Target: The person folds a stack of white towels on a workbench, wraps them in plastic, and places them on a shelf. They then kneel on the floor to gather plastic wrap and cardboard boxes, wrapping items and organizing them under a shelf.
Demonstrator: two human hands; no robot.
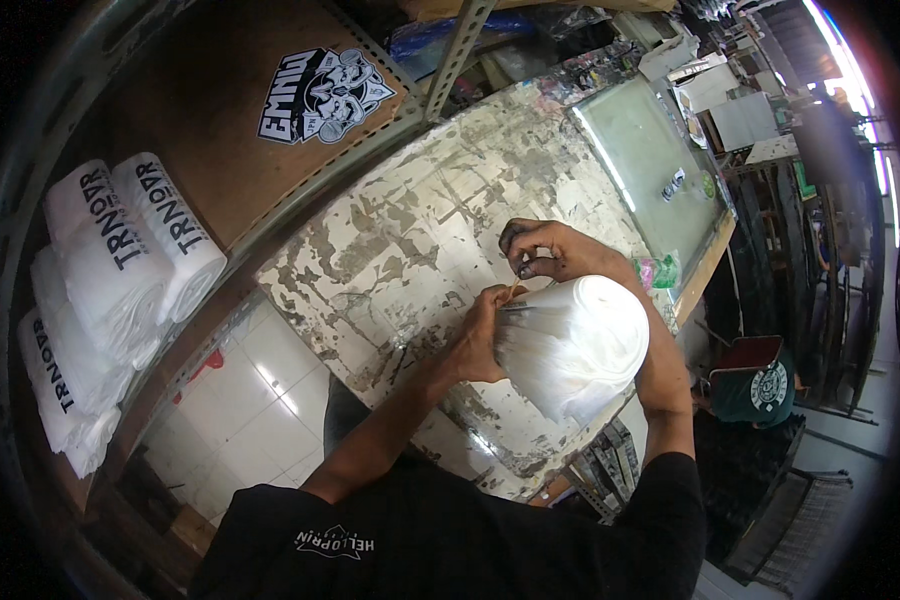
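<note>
A thick roll of white plastic bags (570, 345) is held over the worktable, its spiral end toward the right. My left hand (478, 338) is closed round the roll's left end, thumb and fingers pressing on the plastic. Just beyond it my right hand (545, 250) curls inward with dark-stained fingers, the right forearm passing behind the roll. Between the two hands runs a thin tan band (514, 290), like a rubber band; the right fingertips are pinched at its upper end. The far side of the roll is hidden.
Under my hands is a worktable (370, 270) with a worn, paint-flaked top. A glass sheet (635, 140) lies at its far right, a green-pink plastic packet (658, 270) beside it. Stacked printed white rolls (120, 265) fill a metal-framed shelf (210, 110) at left. A person's dark green shirt (760, 390) shows at right.
</note>
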